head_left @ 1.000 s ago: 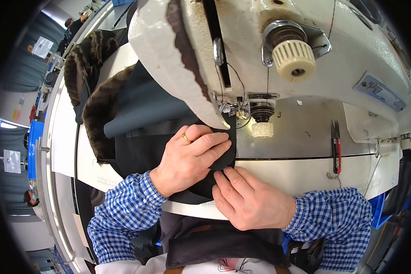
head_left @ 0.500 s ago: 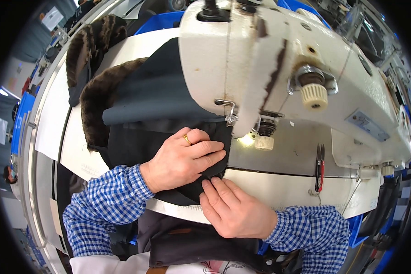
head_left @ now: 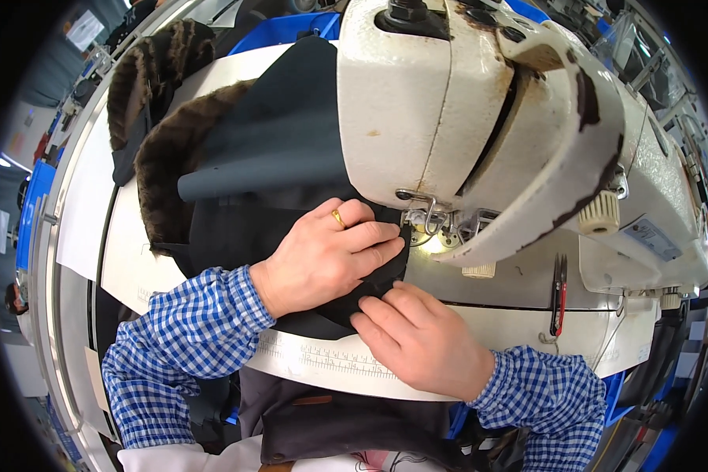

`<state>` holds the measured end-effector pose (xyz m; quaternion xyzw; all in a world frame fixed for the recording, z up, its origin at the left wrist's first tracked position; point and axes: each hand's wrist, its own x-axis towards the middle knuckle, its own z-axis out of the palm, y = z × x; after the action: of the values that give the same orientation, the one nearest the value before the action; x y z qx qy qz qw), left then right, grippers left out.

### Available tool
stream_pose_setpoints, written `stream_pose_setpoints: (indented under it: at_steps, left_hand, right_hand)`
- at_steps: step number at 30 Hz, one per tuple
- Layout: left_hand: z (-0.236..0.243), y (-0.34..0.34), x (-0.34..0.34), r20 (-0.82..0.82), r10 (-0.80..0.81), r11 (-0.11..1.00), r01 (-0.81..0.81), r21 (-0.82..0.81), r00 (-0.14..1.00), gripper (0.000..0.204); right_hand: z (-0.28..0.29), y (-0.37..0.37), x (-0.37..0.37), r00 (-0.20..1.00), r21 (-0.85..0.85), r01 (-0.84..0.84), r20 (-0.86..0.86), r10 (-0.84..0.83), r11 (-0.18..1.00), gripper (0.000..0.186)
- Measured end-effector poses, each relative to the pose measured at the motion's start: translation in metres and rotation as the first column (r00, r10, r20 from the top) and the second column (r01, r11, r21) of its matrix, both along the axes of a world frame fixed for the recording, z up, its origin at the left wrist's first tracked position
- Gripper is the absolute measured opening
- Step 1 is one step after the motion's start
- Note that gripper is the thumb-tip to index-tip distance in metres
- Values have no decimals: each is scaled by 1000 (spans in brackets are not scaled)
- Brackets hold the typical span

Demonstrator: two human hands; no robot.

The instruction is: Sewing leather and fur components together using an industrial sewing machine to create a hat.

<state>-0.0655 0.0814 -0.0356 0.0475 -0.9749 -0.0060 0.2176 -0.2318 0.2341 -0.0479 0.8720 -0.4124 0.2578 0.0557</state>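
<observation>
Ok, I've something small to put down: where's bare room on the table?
Bare: the white table between the right hand and the snips; also the metal plate left of the snips, bar a dark scrap. Crowded: around the left hand, with cloth and machine.

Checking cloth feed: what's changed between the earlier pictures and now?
Left hand, right hand and cloth moved forward, away from the wearer, baring more ruler marks. The view of the machine shifted with the camera. Unchanged: both hands on the cloth, snips lying to the right.
</observation>
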Motion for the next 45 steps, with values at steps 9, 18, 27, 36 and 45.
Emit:
stream_pose_setpoints:
  at_steps: [9, 18, 27, 36, 45]
  left_hand:
    - [2, -12, 6, 19, -159, 987, 160, -32, 987, 39]
    - [-3, -12, 2, -49, -164, 986, 164, 0, 985, 40]
    - [-5, -9, 6, -75, -128, 987, 135, 85, 989, 42]
    - [-4, -22, 0, -65, -158, 986, 161, 37, 985, 38]
    - [4, -15, -5, 14, -44, 996, 43, 78, 999, 35]
  right_hand:
    - [-2, -3, -4, 992, 42, -104, 70, 101, 994, 29]
    - [-2, 4, -6, 999, -52, -24, -36, 22, 998, 31]
    - [1, 6, -3, 996, -14, -70, -62, 69, 997, 31]
    - [0, -3, -7, 1000, 15, -3, 5, 3, 1000, 32]
    - [-2, -21, -13, 970, 348, -103, 243, 17, 932, 27]
